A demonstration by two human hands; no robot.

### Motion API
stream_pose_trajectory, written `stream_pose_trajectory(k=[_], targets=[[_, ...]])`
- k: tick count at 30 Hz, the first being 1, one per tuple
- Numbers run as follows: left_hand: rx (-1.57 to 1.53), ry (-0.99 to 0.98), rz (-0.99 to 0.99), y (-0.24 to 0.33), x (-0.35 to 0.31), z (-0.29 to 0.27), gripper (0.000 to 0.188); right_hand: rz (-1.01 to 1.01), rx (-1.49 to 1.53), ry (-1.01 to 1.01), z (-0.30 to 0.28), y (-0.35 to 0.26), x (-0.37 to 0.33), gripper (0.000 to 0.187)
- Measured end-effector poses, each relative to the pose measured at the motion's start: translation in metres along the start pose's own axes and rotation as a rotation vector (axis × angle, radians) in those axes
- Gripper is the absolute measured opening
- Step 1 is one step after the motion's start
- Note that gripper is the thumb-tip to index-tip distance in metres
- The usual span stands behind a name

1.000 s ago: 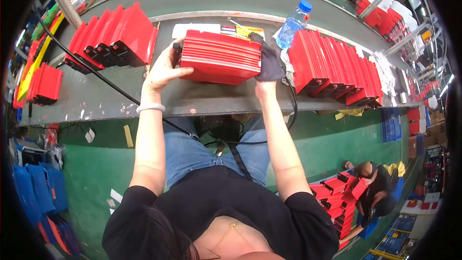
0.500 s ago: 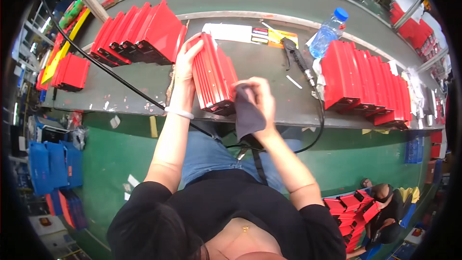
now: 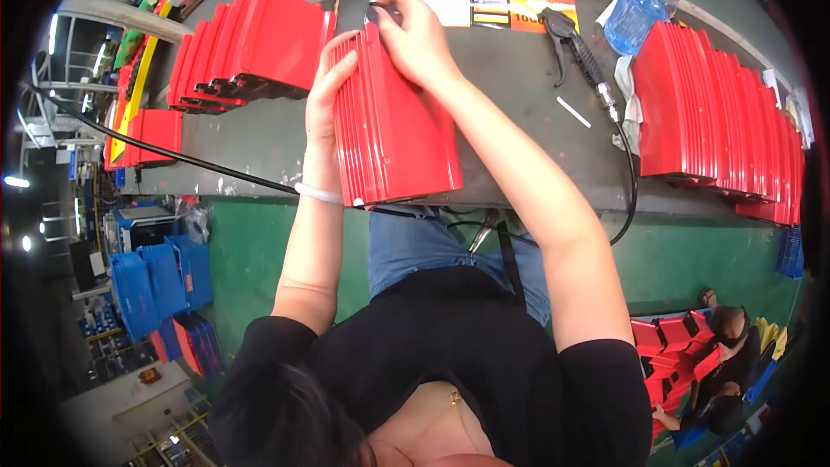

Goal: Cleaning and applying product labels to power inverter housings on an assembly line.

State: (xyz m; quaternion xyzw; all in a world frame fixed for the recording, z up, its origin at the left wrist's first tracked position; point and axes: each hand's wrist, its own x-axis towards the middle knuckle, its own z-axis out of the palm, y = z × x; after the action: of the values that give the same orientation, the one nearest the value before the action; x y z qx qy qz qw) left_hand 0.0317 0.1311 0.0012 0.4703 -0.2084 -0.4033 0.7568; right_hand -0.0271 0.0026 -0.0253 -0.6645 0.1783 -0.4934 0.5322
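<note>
Steadying the red finned case (image 3: 413, 143) over the desk's (image 3: 510, 78) front edge, we had our left hand (image 3: 328, 95) around its side and our right hand's (image 3: 418, 41) grip closed on dark cloth (image 3: 375, 13) at its far end. A loosened left grip could have dropped it.

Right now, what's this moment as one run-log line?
left hand: holding red finned case; right hand: at its far end; on bench: black air gun, bottle
</note>
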Motion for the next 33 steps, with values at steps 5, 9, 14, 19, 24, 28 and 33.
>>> stream_pose_trajectory(k=[5, 9, 14, 19, 24, 28, 33], targets=[[-0.013, -0.014, 0.021, 0.002, 0.000, -0.012, 0.039, 0.146, 0.190, -0.083, -0.019, -0.035, -0.054, 0.011], [0.001, -0.026, 0.033, -0.002, -0.002, -0.005, 0.038, 0.022, 0.191, -0.219, -0.062, -0.070, -0.132, 0.008], [0.048, -0.041, -0.008, -0.001, -0.005, -0.007, 0.041, 0.272, 0.289, -0.317, -0.067, -0.066, -0.135, 0.009], [0.127, -0.031, 0.028, 0.000, 0.001, -0.002, 0.039, 0.059, -0.312, -0.050, -0.046, 0.021, -0.056, 0.014], [0.096, -0.042, 0.034, 0.000, 0.010, -0.007, 0.036, 0.046, -0.514, -0.159, -0.060, 0.017, -0.066, 0.013], [0.044, -0.051, 0.037, 0.000, 0.013, -0.012, 0.033, 0.015, -0.467, -0.267, -0.077, -0.020, -0.118, 0.012], [0.105, -0.030, 0.078, -0.004, 0.009, -0.002, 0.038, 0.537, 0.001, -0.656, -0.109, -0.074, -0.178, 0.007]])
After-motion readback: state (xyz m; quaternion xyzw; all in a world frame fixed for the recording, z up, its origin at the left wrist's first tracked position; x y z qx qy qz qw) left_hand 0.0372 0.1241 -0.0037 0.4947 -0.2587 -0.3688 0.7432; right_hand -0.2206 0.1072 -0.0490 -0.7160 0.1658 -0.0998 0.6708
